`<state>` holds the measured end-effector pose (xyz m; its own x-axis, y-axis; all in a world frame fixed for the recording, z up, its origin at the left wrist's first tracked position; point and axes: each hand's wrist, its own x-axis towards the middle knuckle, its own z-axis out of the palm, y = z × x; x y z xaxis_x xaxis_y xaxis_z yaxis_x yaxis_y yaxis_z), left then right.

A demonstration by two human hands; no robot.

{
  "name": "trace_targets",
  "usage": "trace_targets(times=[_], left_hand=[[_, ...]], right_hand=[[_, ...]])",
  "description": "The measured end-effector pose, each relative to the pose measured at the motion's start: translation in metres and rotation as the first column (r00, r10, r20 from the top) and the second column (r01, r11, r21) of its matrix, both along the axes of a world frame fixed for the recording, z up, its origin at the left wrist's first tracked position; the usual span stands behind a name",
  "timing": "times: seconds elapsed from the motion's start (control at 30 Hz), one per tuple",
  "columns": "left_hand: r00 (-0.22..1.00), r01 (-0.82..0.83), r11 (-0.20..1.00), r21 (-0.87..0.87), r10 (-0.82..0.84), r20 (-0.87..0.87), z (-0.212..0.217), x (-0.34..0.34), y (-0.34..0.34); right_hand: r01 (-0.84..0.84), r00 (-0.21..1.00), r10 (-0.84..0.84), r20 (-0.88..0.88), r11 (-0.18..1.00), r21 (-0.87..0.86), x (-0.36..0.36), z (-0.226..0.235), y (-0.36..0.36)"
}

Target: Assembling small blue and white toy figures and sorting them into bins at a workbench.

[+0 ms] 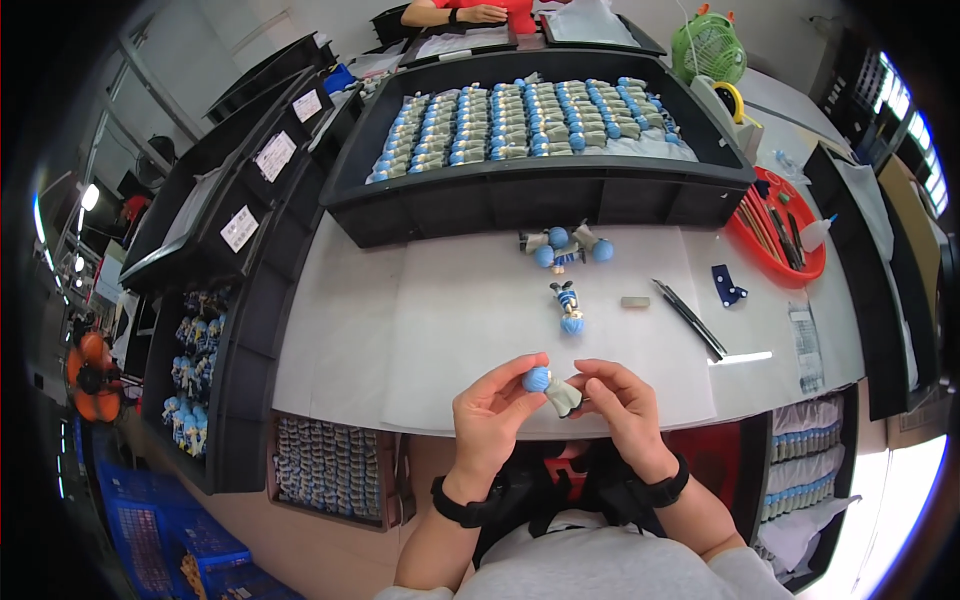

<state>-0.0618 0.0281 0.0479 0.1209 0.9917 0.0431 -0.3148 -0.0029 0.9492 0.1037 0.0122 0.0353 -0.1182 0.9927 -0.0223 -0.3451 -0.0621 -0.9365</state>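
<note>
The left hand (pixel 487 410) pinches a figurine (pixel 564 394) between thumb and fingers, at its blue-haired head; the right hand (pixel 626 408) is half curled at the other end, thumb and fingers drawn near each other by the pale gown's hem — whether they grip it, I cannot tell. So the figurine lies between the two hands, low in the frame's centre, tilted with its head toward the left hand and its dark foot end toward the right, raised over the near edge of the white table (pixel 335 345).

Just above the hands in the frame, a blue-clad doll (pixel 568 305) lies with its head toward them. Farther up is a small cluster of dolls (pixel 557 245), just below a large black tray (pixel 540 195) filled with rows of gowned, blue-haired figures.

Right of centre lie a small grey block (pixel 635 302), black pens (pixel 692 322) and a navy piece (pixel 727 287). A red basket (pixel 812 272) of tools sits at the right, with a green fan (pixel 708 50) at the upper right. At the top edge, another person's hand (pixel 483 14) shows beside red clothing — well apart from the work.
</note>
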Motion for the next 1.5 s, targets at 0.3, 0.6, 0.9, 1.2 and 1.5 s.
trace_targets(times=[0.3,0.6,0.9,1.2,1.5], left_hand=[[0.978,0.051,0.975,0.218,-0.004,-0.210,-0.014,0.026,-0.012],[0.755,-0.081,0.970,0.227,0.208,-0.621,-0.011,0.043,-0.013],[0.656,-0.031,0.929,0.369,0.298,-0.693,-0.007,0.057,-0.016],[0.603,-0.004,0.908,0.420,0.337,-0.723,-0.016,0.052,-0.015],[0.627,-0.043,0.912,0.407,0.342,-0.700,-0.016,0.054,-0.016]], right_hand=[[0.019,0.965,-0.053,0.257,0.991,0.133,0.078,0.009,-0.027],[0.863,-0.205,-0.740,0.640,0.171,0.475,0.319,-0.041,-0.236],[0.821,-0.548,-0.513,0.660,-0.482,0.307,0.373,-0.105,-0.431],[0.947,0.238,-0.685,0.689,0.322,-0.007,0.296,-0.117,-0.292],[0.930,-0.365,-0.624,0.691,-0.212,0.300,0.375,-0.134,-0.377]])
